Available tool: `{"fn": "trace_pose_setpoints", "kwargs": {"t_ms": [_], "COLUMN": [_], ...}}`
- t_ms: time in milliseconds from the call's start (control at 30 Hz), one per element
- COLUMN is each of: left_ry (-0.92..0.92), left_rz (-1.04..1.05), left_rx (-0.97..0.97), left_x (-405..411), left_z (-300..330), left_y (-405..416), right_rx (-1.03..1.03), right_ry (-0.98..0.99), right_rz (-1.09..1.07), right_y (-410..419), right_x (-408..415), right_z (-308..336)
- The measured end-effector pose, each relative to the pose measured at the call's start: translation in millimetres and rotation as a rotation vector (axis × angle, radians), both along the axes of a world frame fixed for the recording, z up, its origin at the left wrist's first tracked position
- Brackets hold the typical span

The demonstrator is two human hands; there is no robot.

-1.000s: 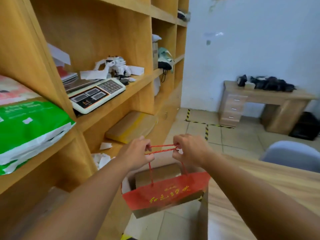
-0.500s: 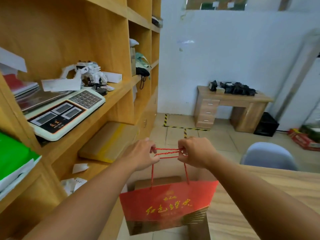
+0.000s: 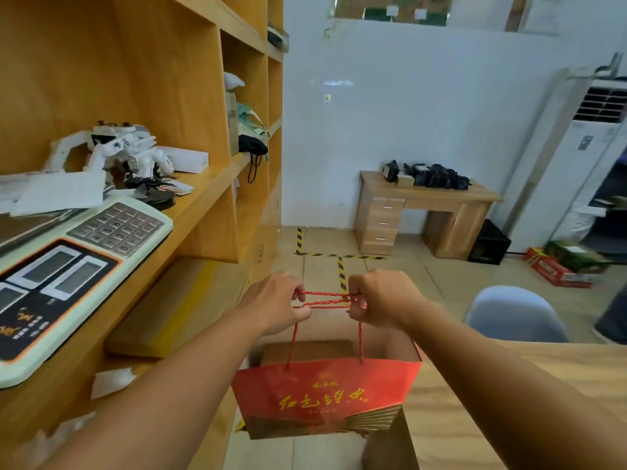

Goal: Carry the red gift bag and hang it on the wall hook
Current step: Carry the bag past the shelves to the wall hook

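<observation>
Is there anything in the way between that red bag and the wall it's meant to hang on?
Nothing visible on the direct line. The bag hangs from both hands, left and right, over open floor that runs to the white wall. The desk and chair stand to the right. I can't make out the hook itself.

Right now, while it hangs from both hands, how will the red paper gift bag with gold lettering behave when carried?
The red paper gift bag probably holds its shape: its walls look flat and creased. It will likely swing, hanging on thin red cord handles stretched between the left hand and right hand. It seems light.
</observation>
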State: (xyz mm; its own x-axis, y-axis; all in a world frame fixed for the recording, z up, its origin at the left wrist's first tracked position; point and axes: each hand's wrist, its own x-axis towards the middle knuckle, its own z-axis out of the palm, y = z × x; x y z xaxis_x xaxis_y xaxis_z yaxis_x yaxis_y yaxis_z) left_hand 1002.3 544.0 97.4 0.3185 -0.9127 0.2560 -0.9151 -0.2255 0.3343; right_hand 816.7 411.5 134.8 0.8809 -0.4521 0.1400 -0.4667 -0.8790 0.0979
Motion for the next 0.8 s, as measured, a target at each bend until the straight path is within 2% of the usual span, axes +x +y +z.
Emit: {"fn": "trace_pose_setpoints", "kwargs": {"t_ms": [300,667,800], "left_ry": [-0.064,-0.361,-0.375], "left_rz": [-0.042,-0.119,-0.096], "left_rx": [0.005,-0.001,-0.04], "left_x": [60.2,129.6,164.2], "left_z": [-0.9,0.1,-4.4], "left_y": [-98.9,-218.3,-261.8], "right_rx": [-0.004,-0.024,-0.081], "right_ry": [-0.056,-0.131,-0.147], "right_rz": [-0.007,0.013,0.02], "right_y": [-96.6,-222.1,-260.8], "right_x": [54.6,121.5,154.8], "right_z": [-11.6,-16.1,-19.9]}}
